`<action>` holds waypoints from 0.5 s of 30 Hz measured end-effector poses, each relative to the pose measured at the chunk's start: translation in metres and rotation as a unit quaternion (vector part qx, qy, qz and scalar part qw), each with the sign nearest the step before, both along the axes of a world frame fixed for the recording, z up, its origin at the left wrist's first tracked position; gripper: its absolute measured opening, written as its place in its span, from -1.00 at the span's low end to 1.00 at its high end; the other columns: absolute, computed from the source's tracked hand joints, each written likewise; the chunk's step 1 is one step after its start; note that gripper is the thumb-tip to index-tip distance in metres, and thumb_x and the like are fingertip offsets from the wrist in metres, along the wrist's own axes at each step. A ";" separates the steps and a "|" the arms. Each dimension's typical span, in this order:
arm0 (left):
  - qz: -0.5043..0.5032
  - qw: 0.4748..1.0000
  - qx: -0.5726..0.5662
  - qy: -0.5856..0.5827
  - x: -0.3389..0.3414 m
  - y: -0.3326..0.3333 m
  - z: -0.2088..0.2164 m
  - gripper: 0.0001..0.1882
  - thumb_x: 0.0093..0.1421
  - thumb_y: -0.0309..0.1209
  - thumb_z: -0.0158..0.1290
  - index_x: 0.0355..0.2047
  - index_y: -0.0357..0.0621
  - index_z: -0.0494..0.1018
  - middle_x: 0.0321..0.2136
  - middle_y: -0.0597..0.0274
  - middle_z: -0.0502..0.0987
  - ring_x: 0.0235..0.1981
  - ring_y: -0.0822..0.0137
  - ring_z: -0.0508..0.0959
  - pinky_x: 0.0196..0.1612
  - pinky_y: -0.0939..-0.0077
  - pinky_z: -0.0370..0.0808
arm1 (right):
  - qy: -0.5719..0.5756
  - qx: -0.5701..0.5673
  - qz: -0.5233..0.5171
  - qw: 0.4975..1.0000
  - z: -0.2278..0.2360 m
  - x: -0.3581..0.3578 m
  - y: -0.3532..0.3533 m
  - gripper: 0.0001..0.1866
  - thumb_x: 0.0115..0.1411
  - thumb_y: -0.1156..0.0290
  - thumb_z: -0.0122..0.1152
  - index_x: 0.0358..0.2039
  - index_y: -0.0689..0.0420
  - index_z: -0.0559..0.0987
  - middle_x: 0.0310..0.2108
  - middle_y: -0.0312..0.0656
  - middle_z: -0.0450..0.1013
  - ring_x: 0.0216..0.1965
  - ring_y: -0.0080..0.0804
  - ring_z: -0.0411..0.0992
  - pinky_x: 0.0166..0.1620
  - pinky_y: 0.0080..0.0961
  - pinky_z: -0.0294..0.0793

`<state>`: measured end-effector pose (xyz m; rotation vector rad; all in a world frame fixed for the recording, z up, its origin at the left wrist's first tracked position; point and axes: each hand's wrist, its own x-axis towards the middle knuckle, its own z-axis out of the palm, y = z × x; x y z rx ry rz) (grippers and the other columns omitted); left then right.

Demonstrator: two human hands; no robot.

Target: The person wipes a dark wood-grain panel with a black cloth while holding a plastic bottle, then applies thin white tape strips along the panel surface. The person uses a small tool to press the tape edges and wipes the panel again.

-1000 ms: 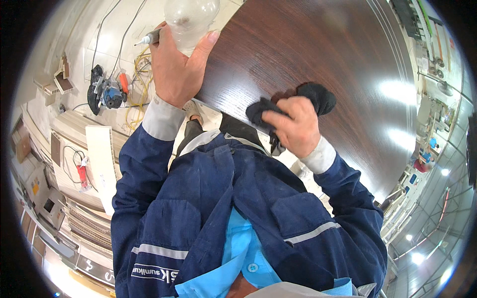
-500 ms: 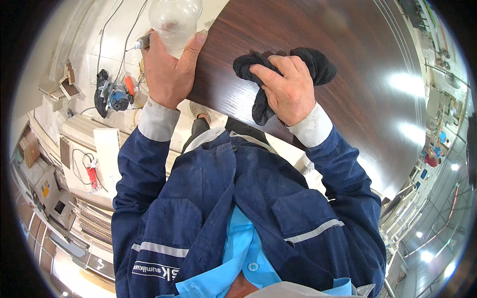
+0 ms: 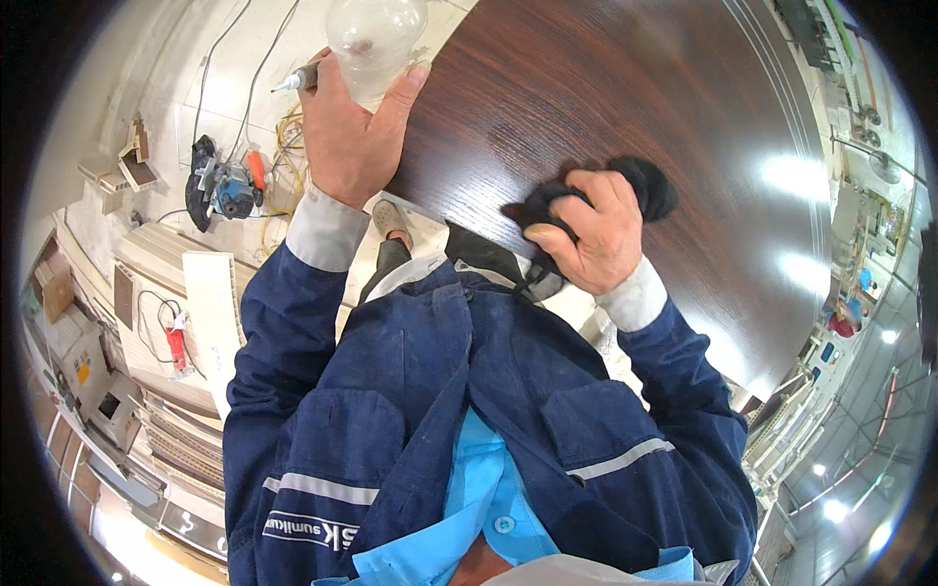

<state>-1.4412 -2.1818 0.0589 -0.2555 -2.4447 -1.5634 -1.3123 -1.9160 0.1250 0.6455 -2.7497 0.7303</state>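
Dark wood-grain panel (image 3: 625,88) lies at far right. Near its edge, the right hand (image 3: 598,230) is clamped on black cloth (image 3: 650,188), which bulges on both sides of the fingers. At left, the left hand (image 3: 357,142) grips a clear bottle (image 3: 376,44) between thumb and fingers.

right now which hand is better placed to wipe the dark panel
Probably the right hand: its fingers grip the black cloth over the dark panel. The left hand is occupied, holding a clear container by the panel's left edge.
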 end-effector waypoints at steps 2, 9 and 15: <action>0.001 1.000 -0.006 0.015 0.000 0.001 -0.001 -0.46 0.33 -0.06 0.36 0.08 -0.24 0.58 0.00 -0.07 0.61 0.04 -0.11 0.56 0.10 0.00 0.48 | 0.015 0.065 -0.068 0.995 0.003 0.004 0.002 -0.58 0.12 0.04 0.59 -0.53 0.12 0.64 -0.26 -0.12 0.55 -0.23 -0.06 0.47 -0.17 -0.11 0.42; -0.021 0.999 -0.011 0.030 0.001 -0.001 0.004 -0.50 0.33 -0.10 0.36 0.08 -0.22 0.58 0.00 -0.09 0.61 0.04 -0.13 0.55 0.13 0.01 0.45 | -0.051 -0.008 -0.172 0.984 -0.010 -0.043 -0.023 -0.81 0.24 0.27 0.48 -0.23 0.10 0.76 -0.20 -0.11 0.63 -0.10 -0.05 0.57 0.00 -0.22 0.56; 0.012 0.999 -0.039 0.034 0.003 0.000 0.006 -0.48 0.32 -0.08 0.37 0.07 -0.24 0.57 -0.01 -0.10 0.60 0.03 -0.14 0.55 0.13 0.01 0.45 | -0.201 -0.024 -0.242 0.949 0.001 -0.070 -0.034 -0.68 0.20 0.11 0.52 -0.29 0.13 0.79 -0.28 -0.08 0.69 -0.19 -0.11 0.65 -0.04 -0.27 0.59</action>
